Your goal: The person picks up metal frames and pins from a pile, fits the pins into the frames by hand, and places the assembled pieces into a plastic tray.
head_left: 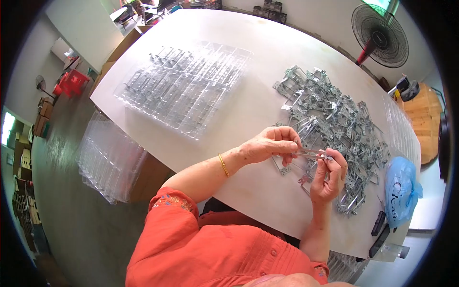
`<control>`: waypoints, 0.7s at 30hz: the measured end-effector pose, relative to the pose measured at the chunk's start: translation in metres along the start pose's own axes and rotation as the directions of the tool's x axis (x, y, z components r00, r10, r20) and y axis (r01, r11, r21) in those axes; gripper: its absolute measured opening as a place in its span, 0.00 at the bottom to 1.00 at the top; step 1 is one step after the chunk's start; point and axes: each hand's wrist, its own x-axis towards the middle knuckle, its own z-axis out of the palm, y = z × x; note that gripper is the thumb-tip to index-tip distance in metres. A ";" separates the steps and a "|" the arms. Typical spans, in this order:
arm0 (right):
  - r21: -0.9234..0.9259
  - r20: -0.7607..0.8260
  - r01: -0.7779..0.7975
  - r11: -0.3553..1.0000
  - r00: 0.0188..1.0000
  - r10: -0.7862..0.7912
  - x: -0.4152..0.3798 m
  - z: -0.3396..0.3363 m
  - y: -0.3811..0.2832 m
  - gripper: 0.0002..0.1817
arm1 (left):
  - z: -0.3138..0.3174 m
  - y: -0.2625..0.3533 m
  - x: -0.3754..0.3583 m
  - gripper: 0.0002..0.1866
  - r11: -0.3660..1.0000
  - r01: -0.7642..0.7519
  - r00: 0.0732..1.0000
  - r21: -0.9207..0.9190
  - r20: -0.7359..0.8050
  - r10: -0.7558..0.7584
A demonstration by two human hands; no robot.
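Observation:
My left hand (273,145), with a gold bracelet at its wrist, pinches one end of a slim metal bracket (310,152) between thumb and fingers. The other end of the bracket is gripped by the fingertips of my right hand (330,176). Both hands hold it above the table, in front of a large heap of silvery metal brackets (342,117) with plates and thin rods. A few loose pieces lie beneath my hands, partly hidden by them.
Clear plastic trays (184,93) with rows of metal parts lie on the white table (248,103). More clear trays (112,158) are stacked at the left, below the table edge. A blue plastic bag (401,191) and a black object (378,223) rest at the right. A fan (380,38) stands behind.

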 end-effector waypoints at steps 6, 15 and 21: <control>0.054 0.025 -0.025 0.998 0.999 0.023 -0.001 0.001 0.003 0.05 | -0.005 -0.002 0.002 0.11 0.998 0.021 1.000 0.056 0.013 -0.021; 0.082 -0.033 -0.093 0.992 0.995 0.096 0.001 0.000 -0.006 0.04 | 0.024 0.028 -0.007 0.12 0.978 -0.073 0.971 0.197 -0.208 0.115; 0.136 0.058 -0.001 0.991 0.998 -0.007 -0.002 0.006 -0.029 0.05 | 0.038 0.085 -0.042 0.11 0.834 -0.127 0.883 0.537 -0.322 0.341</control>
